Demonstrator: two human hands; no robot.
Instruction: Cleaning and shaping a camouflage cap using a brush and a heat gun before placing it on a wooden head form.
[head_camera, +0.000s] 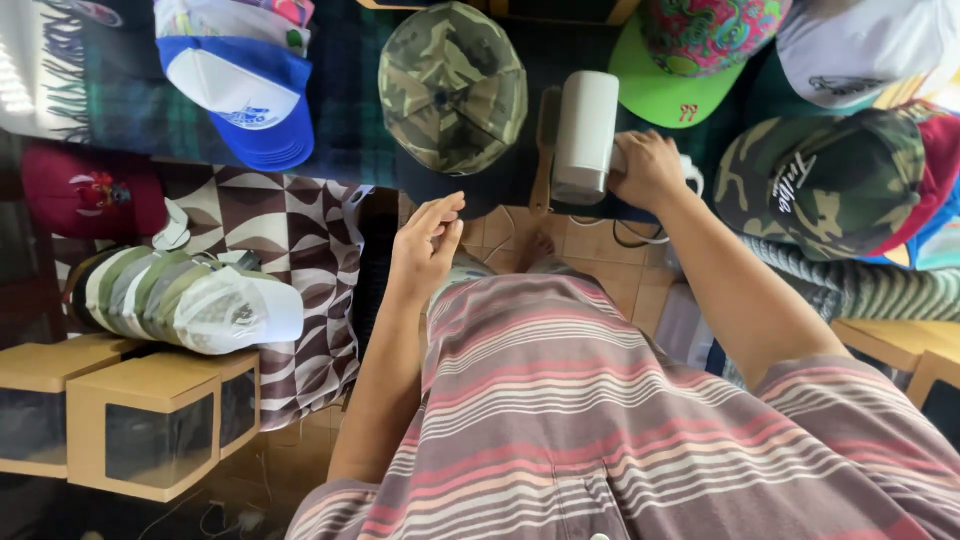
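Steamer (585, 135), white and cylinder-shaped, lies upper centre of the frame on a dark cloth, its length running up and down the picture. Right hand (650, 168) wraps around its handle end at the lower right of the body, fingers closed on it; a white piece shows just right of the knuckles. A thin cord (630, 238) trails below the hand over the floor tiles (600, 275). Left hand (428, 243) hangs free at centre, fingers loosely curled and half open, holding nothing, just below a camouflage cap (452, 85) that sits left of the steamer. A wooden brush (546, 150) lies between cap and steamer.

Caps crowd the surface: a blue-and-white cap (245, 95) upper left, a green-brimmed patterned cap (690, 50) upper right, another camouflage cap (820, 180) at right. A stack of pale caps (185, 300) rests at left on a brown-and-white patterned cloth (290, 230). Cardboard boxes (140, 420) with clear windows stand lower left. A striped shirt (620, 420) fills the lower frame.
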